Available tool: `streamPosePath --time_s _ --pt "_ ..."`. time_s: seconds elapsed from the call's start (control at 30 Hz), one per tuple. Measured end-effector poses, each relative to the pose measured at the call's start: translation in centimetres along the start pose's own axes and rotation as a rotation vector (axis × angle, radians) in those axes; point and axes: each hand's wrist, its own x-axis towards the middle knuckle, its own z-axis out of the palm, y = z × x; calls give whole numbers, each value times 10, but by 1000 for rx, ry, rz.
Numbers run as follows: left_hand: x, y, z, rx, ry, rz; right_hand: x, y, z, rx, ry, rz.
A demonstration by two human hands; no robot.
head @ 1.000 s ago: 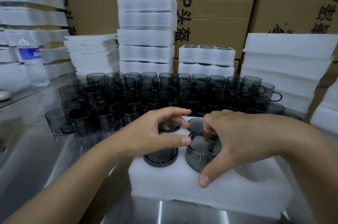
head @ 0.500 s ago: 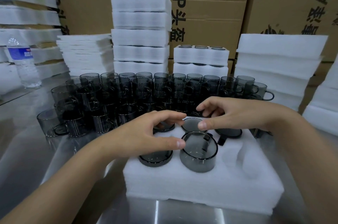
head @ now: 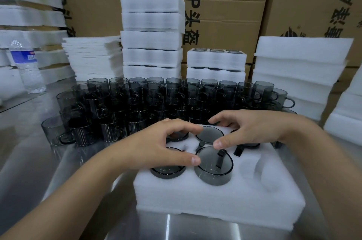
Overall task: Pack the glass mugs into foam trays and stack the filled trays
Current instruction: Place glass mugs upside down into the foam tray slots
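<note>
A white foam tray (head: 215,204) lies in front of me on the steel table. Dark smoked-glass mugs sit in five of its pockets; the front right pocket (head: 260,171) is empty. The front middle mug (head: 213,169) stands higher than the others, its handle showing inside. My left hand (head: 156,145) hovers over the front left mug (head: 168,171) and the back left mug (head: 178,137), thumb tip at the middle mug's rim. My right hand (head: 252,128) is over the back right mug (head: 248,144), thumb near the raised mug's far rim. Neither hand grips a mug.
Several loose mugs (head: 156,98) crowd the table behind the tray. Behind them stand a tall stack of filled trays (head: 152,34), a short stack (head: 216,63), thin foam sheets (head: 92,57) and empty foam trays (head: 297,67). A water bottle (head: 27,67) stands at the left. Cardboard boxes (head: 225,14) form the back wall.
My right hand let go of the front middle mug and drew back over the back right pocket. The left hand stayed over the left mugs. The mug stays raised.
</note>
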Motion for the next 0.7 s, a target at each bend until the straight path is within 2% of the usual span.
streamPosePath --time_s 0.57,0.7 --pt "1 -1 2 77 -18 25 -2 -6 5 -79 -18 13" --pt "2 -1 2 87 -16 67 -5 -7 3 -125 -87 23"
